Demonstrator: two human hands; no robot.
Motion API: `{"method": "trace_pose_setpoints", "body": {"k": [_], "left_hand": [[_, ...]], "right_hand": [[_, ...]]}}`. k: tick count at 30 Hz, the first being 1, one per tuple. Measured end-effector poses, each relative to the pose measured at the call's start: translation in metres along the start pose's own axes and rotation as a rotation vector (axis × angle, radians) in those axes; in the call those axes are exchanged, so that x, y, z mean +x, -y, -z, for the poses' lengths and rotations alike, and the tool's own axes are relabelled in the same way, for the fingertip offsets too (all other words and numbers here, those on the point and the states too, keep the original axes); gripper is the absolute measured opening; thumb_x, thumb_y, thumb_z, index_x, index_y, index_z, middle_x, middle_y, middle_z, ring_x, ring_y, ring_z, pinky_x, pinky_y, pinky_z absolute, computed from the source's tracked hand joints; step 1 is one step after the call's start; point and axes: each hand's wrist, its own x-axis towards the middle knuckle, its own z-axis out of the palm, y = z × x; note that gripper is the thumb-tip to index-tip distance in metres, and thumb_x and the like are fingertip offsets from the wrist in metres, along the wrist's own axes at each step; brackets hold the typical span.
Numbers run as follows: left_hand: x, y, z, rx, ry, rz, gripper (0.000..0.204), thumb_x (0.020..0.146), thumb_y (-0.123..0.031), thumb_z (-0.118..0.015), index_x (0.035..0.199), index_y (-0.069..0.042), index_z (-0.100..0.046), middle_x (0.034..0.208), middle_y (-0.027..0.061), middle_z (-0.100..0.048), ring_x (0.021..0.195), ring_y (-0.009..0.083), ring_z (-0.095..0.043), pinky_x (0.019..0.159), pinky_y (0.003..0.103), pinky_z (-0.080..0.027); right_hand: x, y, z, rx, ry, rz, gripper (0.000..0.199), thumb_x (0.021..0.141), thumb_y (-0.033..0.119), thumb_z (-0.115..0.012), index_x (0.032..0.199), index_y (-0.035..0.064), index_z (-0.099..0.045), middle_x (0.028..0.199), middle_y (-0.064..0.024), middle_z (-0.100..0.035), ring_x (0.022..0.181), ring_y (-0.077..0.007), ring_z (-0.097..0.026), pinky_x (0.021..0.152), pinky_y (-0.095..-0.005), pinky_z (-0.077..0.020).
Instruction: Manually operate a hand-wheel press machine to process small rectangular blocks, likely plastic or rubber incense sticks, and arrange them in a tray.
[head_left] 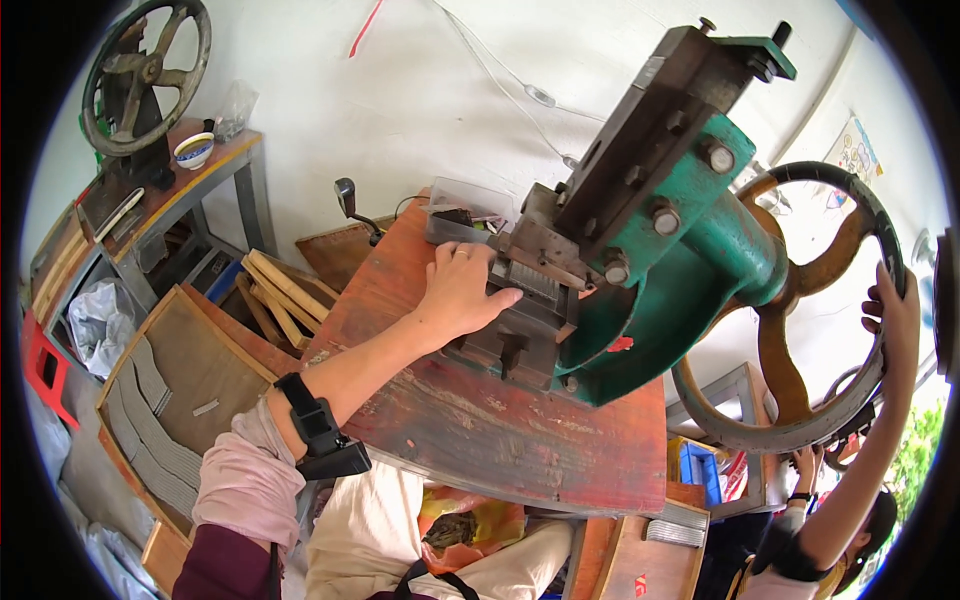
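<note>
We are resting our left hand (458, 288) half-open against the die (538, 330), thumb spread; whether its fingertips are gripping anything, we cannot tell. The die is sitting at the foot of the green press (640, 205), on the red worktop (480, 440). Towards three o'clock, our right hand (893, 312) is curling round the wheel (776, 360) rim. A clear box (441, 231) is standing at twelve o'clock from our left hand.

We see a green press (745, 250) with a dark steel slide (625, 150), standing on a worn red worktop (480, 440); its large spoked wheel (790, 287) is at right, its grey metal die (525, 340) below the slide
</note>
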Motion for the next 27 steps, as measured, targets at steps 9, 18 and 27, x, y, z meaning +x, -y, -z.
{"method": "trace_pose_setpoints", "body": {"k": [9,18,27], "left_hand": [[0.003,0.021,-0.016,-0.935,0.154,0.301,0.074,0.070,-0.031,-0.080,0.118,0.011,-0.043,0.094,0.0141,-0.062,0.082,0.0145,-0.059,0.068,0.025,-0.048],[0.009,0.026,-0.035,-0.885,0.053,0.249,0.070,0.067,-0.039,-0.079,0.105,0.012,-0.050,0.089,0.0180,-0.062,0.082,0.0202,-0.060,0.072,0.032,-0.048],[0.002,0.021,-0.026,-1.007,0.025,0.286,0.069,0.069,-0.032,-0.080,0.111,0.011,-0.048,0.083,0.0108,-0.061,0.065,0.0100,-0.054,0.053,0.024,-0.044]], "right_hand": [[0.033,0.032,0.009,0.090,0.208,-0.245,0.046,0.085,0.028,-0.063,0.110,-0.0080,-0.048,0.075,-0.0144,-0.054,0.051,-0.0228,-0.054,0.049,-0.0322,-0.0491],[-0.218,-0.078,-0.168,0.679,-0.490,-0.064,0.020,0.092,0.009,-0.055,0.106,-0.0027,-0.046,0.083,-0.0110,-0.057,0.077,-0.0171,-0.057,0.075,-0.0336,-0.0512],[-0.071,-0.002,-0.027,0.383,-0.237,-0.114,0.036,0.089,0.035,-0.060,0.065,0.0119,-0.046,0.052,0.0044,-0.036,0.046,-0.0036,-0.033,0.045,-0.0205,-0.0239]]}}
